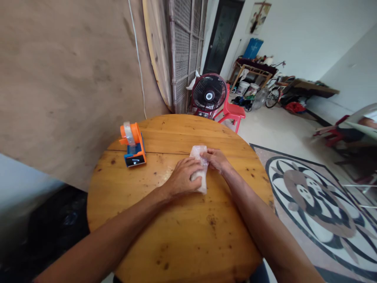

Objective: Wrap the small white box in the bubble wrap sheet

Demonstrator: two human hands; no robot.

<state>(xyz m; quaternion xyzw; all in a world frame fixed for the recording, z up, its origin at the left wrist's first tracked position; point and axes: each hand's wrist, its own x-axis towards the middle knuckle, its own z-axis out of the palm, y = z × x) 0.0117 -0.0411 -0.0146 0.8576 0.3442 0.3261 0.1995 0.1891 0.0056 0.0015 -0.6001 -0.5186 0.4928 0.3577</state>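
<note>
A narrow, whitish packet of bubble wrap [202,187] lies on the round wooden table; what it contains, if anything, is hidden. My left hand [185,176] reaches over it from the left, with curved fingers on top and the thumb lower down, holding it. At its far right edge, my right hand [216,160] pinches the wrap between thumb and fingers. To the left of both hands stands an orange and blue tape dispenser [136,147] with a roll of clear tape.
The wooden table [176,239] has a curved edge and a seam across its far part. Beyond it stand a dark red fan [209,95] and a red plastic chair [235,111]. A brown board [73,78] leans at left. A person [368,122] is partly visible at far right.
</note>
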